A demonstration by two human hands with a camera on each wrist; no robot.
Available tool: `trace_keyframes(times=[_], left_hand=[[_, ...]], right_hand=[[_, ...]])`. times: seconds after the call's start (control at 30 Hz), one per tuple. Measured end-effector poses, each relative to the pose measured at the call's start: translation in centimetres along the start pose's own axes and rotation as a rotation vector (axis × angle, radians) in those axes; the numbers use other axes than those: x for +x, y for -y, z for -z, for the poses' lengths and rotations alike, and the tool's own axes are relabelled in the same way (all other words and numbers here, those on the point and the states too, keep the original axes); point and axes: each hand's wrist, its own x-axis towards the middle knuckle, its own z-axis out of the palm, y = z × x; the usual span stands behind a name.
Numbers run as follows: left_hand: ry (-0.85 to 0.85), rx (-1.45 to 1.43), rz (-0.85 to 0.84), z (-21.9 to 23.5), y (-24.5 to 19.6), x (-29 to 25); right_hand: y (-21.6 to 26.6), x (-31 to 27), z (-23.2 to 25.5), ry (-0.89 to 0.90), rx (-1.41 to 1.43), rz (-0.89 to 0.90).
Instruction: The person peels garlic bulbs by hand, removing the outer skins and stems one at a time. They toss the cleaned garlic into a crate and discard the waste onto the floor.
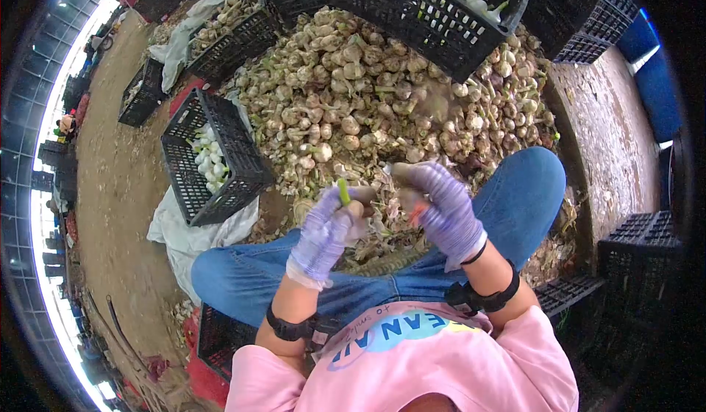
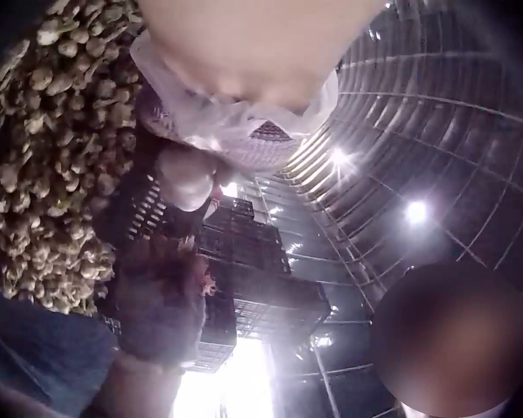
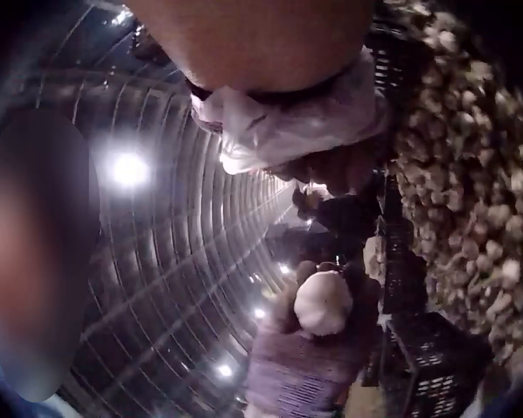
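Observation:
My gloved left hand (image 1: 327, 224) grips a garlic bulb, its green stem (image 1: 343, 191) poking up past the thumb. The bulb (image 3: 322, 302) shows white and round between the fingers in the right wrist view, and pale in the left wrist view. Facing it, a short gap away, is my gloved right hand (image 1: 445, 210) with fingers curled. A small orange-red object (image 1: 418, 213) sticks out from that palm; its kind is mostly hidden by the fingers. Both hands hover over loose peelings (image 1: 379, 224) between the knees.
A big heap of unpeeled garlic (image 1: 353, 81) lies ahead. Black crates hold white bulbs: one crate (image 1: 250, 173) at the left, another (image 1: 471, 55) at the top. A crate (image 1: 228, 41) of untrimmed garlic stands farther left. A board (image 1: 607, 118) runs along the right, near stacked crates (image 1: 636, 258).

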Motion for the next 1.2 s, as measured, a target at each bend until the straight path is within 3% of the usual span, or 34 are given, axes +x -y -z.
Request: trace_keyframes(times=[0.03, 0.07, 0.1, 0.13, 0.2, 0.27, 0.33, 0.4, 0.43, 0.47, 0.53, 0.57, 0.6, 0.67, 0.7, 0.73, 0.8, 0.83, 0.9, 0.93, 1.0, 1.03, 1.07, 1.1, 1.13, 1.2], left_hand=[[0.115, 0.094, 0.059, 0.5, 0.0, 0.1], [0.228, 0.189, 0.118, 0.7, 0.0, 0.1], [0.252, 0.398, 0.047, 0.3, -0.5, 0.1], [0.251, 0.398, 0.048, 0.1, -1.3, 0.1], [0.386, 0.918, -0.013, 0.1, -2.5, 0.2], [0.405, 0.990, -0.040, 0.3, -2.6, 0.2], [0.425, 1.060, -0.081, 0.6, -2.2, 0.5], [0.501, 1.028, 0.023, 1.0, -1.7, 0.9], [0.473, 0.813, 0.285, 0.4, -3.4, 0.3], [0.478, 0.818, 0.273, 0.6, -3.0, 0.5], [0.480, 0.266, 0.329, 1.3, -1.3, 0.3], [0.426, 0.232, 0.255, 0.9, -1.0, 0.5], [0.430, 0.237, 0.254, 0.8, -0.7, 0.8], [0.240, 0.012, 0.232, 0.9, 0.1, 1.9], [0.185, -0.031, 0.206, 1.0, 0.7, 3.0], [0.183, -0.029, 0.197, 1.0, 0.9, 3.9], [0.038, -0.243, 0.152, 1.1, 1.4, 5.7], [0.019, -0.317, 0.181, 1.6, 1.7, 6.6], [-0.028, -0.318, 0.165, 1.8, 2.3, 8.2], [-0.069, -0.321, 0.146, 1.9, 2.5, 9.3], [0.019, -0.310, 0.141, 1.0, 1.3, 11.7], [0.060, -0.302, 0.146, -0.6, -0.6, 13.2], [0.186, -0.301, 0.031, -2.2, -2.6, 15.5], [0.199, -0.349, 0.056, -4.3, -6.1, 17.6], [0.408, -0.412, -0.089, -6.7, -9.7, 19.2], [0.411, -0.452, -0.289, -8.4, -13.7, 20.5]], right_hand=[[0.6, 0.1, -0.3, 0.044, -0.323, 0.258], [1.0, 0.2, -0.5, 0.042, -0.325, 0.258], [1.4, 0.4, -0.6, 0.089, -0.349, 0.318], [1.7, 0.7, -0.6, 0.136, -0.372, 0.379], [1.6, 1.0, -0.3, 0.208, -0.440, 0.368], [0.9, 1.0, 0.2, 0.374, -0.567, 0.299], [0.5, 1.1, 0.4, 0.367, -0.661, 0.326], [0.5, 1.3, 0.6, 0.401, -0.561, 0.330], [-0.3, 1.5, 0.8, 0.442, -0.407, 0.279], [-0.1, 1.3, 0.9, 0.435, -0.416, 0.286], [0.6, 1.0, 1.1, 0.210, 0.465, -0.327], [-0.3, 1.5, 1.4, 0.142, 0.578, -0.296], [-0.6, 2.1, 1.3, 0.138, 0.579, -0.292], [-0.8, 3.2, 0.7, -0.057, 0.593, -0.369], [-3.2, 3.4, 0.5, -0.035, 0.432, -0.302], [-7.2, 3.2, 0.2, -0.005, 0.651, -0.392], [-6.6, 3.8, -0.4, 0.033, -0.015, -0.194], [-7.6, 3.6, -0.4, 0.035, -0.010, -0.197], [-9.8, 3.8, -0.5, 0.002, -0.389, 0.006], [-9.4, 3.8, -0.2, -0.008, -0.277, -0.090], [-11.7, 3.9, -0.3, 0.085, 0.127, -0.600], [-12.9, 4.0, -0.5, 0.087, 0.133, -0.609], [-14.0, 3.8, -0.9, 0.086, 0.161, -0.604], [-14.7, 3.5, -1.0, 0.086, 0.187, -0.603], [-14.2, 3.5, -1.0, 0.091, 0.187, -0.625], [-12.1, 4.3, -0.8, 0.056, 0.538, -0.718]])
